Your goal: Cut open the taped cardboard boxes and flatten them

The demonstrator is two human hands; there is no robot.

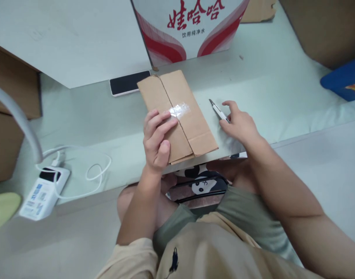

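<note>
A flattened brown cardboard box (192, 131) lies slanted in front of me, with a seam along its length and a strip of clear tape (180, 111) across the seam. My left hand (157, 139) is at its left edge, fingers bent over the top with the tips at the tape and the thumb near the lower left edge. To the right of the cardboard, my right hand (240, 122) has a utility knife (219, 111) by the rear of its handle, between thumb and fingers. The index finger is raised off the handle, and the blade points up and left.
Behind stands a white and red printed carton (192, 38), with a black-topped flat device (128, 83) beside a white panel (78, 35). At left, a white power bank (45, 193) with a cable lies near the table edge. A blue container (344, 81) is at right.
</note>
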